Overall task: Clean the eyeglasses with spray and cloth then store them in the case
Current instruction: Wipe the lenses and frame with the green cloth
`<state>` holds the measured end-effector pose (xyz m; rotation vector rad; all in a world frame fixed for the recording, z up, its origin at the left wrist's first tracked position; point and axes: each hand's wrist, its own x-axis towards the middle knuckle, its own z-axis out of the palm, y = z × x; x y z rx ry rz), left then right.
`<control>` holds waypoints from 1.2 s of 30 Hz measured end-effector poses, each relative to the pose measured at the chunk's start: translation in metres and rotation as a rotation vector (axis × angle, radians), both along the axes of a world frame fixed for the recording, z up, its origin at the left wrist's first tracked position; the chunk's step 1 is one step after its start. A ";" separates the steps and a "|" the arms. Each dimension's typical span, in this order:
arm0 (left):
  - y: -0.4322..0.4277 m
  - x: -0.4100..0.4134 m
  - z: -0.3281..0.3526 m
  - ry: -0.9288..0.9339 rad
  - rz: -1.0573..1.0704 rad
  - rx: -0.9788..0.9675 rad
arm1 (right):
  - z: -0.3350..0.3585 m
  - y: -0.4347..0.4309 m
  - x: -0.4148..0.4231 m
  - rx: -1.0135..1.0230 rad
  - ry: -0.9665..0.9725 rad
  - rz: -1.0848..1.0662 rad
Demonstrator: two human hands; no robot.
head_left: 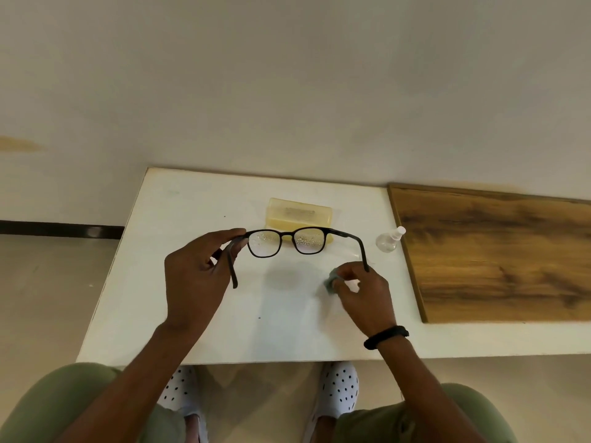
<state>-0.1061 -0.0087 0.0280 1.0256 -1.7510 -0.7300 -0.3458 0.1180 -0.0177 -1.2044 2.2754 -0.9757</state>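
Left hand pinching the left hinge of the dark eyeglasses, held above the white table, droplets on both lenses, right hand closed on a grey cloth near right, yellow case beyond, spray bottle far right.

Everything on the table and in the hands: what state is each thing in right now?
eyeglasses: held up above the table, temples unfolded, both lenses speckled with droplets.
left hand: gripping the eyeglasses at one hinge.
right hand: closed on the cloth.
cloth: bunched in the right hand, not touching the lenses.
spray bottle: lying on its side on the table.
case: on the table; open or shut, cannot tell.
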 end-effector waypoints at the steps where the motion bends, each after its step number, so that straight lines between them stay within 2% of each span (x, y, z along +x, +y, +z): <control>1: 0.000 0.000 0.000 -0.003 0.003 0.000 | 0.008 -0.002 0.001 -0.032 -0.185 -0.032; 3: -0.001 0.000 -0.002 -0.016 0.007 0.003 | 0.024 -0.004 0.005 -0.103 -0.569 -0.062; 5: -0.002 -0.001 -0.002 -0.021 0.005 0.014 | 0.038 -0.004 0.010 -0.166 -0.826 -0.059; 9: 0.000 -0.003 -0.004 -0.033 0.002 -0.004 | 0.058 -0.002 0.028 -0.227 -1.165 0.009; 11: 0.000 -0.004 -0.006 -0.035 0.003 0.006 | 0.064 0.000 0.039 -0.228 -1.189 0.047; 14: 0.004 -0.007 -0.007 -0.064 -0.025 -0.009 | 0.071 0.000 0.055 -0.235 -0.936 0.024; 17: 0.009 -0.010 -0.009 -0.084 -0.046 -0.015 | 0.077 -0.006 0.069 -0.297 -0.550 0.088; 21: 0.014 -0.015 -0.010 -0.118 -0.068 -0.020 | 0.078 -0.019 0.080 -0.479 0.005 0.211; 23: 0.017 -0.015 -0.009 -0.104 -0.084 -0.011 | 0.070 -0.026 0.080 -0.483 0.259 0.230; 25: 0.021 -0.016 -0.007 -0.090 -0.105 -0.020 | 0.062 -0.030 0.079 -0.432 0.432 0.226; 30: 0.024 -0.017 -0.006 -0.105 -0.119 -0.065 | 0.057 -0.030 0.079 -0.369 0.628 0.116; 36: 0.023 -0.015 -0.006 -0.111 -0.114 -0.104 | 0.053 -0.032 0.078 -0.321 0.534 0.076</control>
